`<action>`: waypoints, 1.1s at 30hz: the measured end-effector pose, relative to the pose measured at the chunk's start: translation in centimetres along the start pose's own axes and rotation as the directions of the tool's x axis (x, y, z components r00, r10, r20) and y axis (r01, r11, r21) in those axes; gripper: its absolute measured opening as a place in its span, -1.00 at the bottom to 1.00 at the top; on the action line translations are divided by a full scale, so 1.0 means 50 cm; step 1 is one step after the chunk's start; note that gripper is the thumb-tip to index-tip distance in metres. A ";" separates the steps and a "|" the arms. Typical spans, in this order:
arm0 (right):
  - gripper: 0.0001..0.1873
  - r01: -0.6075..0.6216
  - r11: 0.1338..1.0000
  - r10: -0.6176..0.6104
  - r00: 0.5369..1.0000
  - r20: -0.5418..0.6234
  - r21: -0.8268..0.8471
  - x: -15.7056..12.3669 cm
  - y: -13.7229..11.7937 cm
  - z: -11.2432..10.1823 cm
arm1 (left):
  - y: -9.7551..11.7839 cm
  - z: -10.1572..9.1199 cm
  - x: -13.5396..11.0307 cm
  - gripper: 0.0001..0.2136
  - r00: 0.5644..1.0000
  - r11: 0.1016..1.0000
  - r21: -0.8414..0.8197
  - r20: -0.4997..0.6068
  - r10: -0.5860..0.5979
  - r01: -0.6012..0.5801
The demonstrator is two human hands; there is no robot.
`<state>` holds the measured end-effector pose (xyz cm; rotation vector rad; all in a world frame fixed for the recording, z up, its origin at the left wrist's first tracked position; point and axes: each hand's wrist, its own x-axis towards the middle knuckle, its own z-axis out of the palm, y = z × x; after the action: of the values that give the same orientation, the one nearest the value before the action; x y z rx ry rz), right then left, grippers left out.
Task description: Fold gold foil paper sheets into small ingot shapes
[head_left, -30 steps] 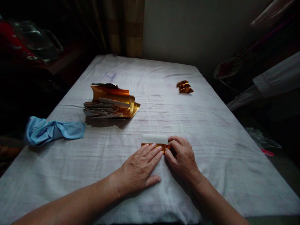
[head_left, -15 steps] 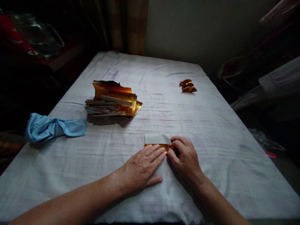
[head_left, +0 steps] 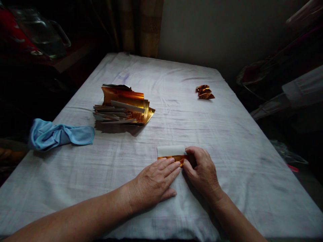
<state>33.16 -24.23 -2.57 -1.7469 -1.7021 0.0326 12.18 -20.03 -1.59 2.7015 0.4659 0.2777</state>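
Observation:
A sheet of gold foil paper, partly folded, lies on the white cloth in front of me. Its pale grey back shows along the far side, with a gold strip nearer me. My left hand rests flat over the near edge, fingers stretched and pressing on the gold strip. At the right end of the sheet, my right hand curls its thumb and fingers around the paper. The fingers hide part of that end. Farther off to the left stands a loose stack of gold foil paper, some sheets curled.
Several folded gold foil pieces lie at the far right of the table. A crumpled blue cloth is near the left edge. Beyond that edge, a glass jug stands on a dark surface. A wall and curtain rise behind.
The view has shifted slightly. The right hand's fingers have moved a little at the paper's right end, its index finger drawn back from the gold strip. The left hand stays pressed on the sheet.

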 end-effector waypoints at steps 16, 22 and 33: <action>-0.86 0.035 0.999 -0.035 0.999 -0.006 -0.039 -0.008 0.009 -0.014 | -0.010 0.009 -0.004 -0.48 0.997 0.998 0.049 -0.072 0.033 -0.030; -0.85 0.152 0.984 -0.148 0.988 0.051 -0.094 -0.025 -0.011 -0.036 | -0.010 0.005 -0.002 -0.50 0.995 0.994 0.099 -0.080 0.057 -0.049; -0.69 0.207 0.971 -0.180 0.963 0.202 -0.121 -0.023 -0.003 -0.044 | -0.013 -0.017 0.008 -0.66 0.987 0.991 0.132 -0.151 0.048 -0.028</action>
<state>33.87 -26.25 -1.33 -1.7140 -2.0530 -0.0099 12.13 -19.01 -1.02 2.8303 0.4924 0.4860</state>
